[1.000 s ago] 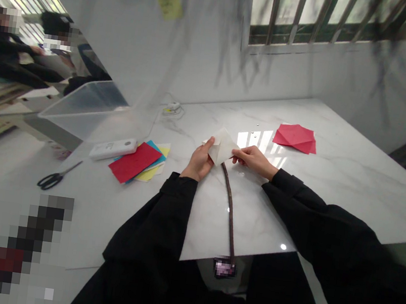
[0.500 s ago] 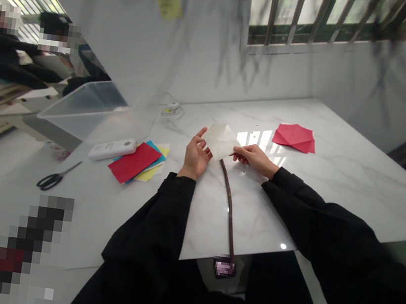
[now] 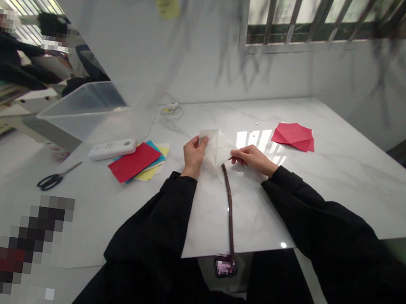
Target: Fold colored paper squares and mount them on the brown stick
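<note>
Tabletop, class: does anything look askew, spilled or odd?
Left of the left hand, a red sheet lies skewed across blue paper and yellow paper, an untidy stack. Specks by the window's reflection might be droplets; too small to tell.

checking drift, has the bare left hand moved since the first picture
Yes, slightly left: the left hand is nearer the red, blue and yellow paper stack.
</note>
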The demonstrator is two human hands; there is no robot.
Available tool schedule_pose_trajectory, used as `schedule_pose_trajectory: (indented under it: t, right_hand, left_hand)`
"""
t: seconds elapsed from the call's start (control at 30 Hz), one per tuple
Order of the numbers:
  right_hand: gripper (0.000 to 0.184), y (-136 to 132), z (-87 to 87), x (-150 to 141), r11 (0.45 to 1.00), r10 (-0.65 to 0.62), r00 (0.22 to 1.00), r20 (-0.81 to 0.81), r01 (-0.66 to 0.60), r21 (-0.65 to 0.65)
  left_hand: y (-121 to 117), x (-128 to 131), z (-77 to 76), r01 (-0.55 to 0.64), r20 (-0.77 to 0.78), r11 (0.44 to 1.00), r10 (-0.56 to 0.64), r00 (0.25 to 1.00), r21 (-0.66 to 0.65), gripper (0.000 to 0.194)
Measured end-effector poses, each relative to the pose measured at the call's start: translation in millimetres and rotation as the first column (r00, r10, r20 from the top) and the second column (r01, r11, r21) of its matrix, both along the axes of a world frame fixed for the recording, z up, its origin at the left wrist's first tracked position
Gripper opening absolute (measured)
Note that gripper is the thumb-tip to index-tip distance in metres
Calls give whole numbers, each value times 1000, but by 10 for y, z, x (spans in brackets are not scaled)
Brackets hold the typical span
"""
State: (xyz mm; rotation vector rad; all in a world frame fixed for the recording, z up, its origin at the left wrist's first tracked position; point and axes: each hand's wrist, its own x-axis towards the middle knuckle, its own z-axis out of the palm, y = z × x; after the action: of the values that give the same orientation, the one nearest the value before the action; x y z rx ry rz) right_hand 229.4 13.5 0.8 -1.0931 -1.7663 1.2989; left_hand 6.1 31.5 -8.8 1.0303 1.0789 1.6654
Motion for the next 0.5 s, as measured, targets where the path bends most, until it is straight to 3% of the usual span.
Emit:
schedule_pose_trajectory:
  t: [0.3, 0.5]
  right_hand:
    - [55, 22, -60, -8, 1000, -26, 999, -22, 26, -8]
    - [53, 11, -48, -15, 999, -29, 1000, -11, 29, 16]
  left_hand:
    - [-102, -11, 160, 137, 132, 986, -123, 984, -99, 29]
    - [-151, -2, 188, 180, 100, 975, -168, 981, -131, 41]
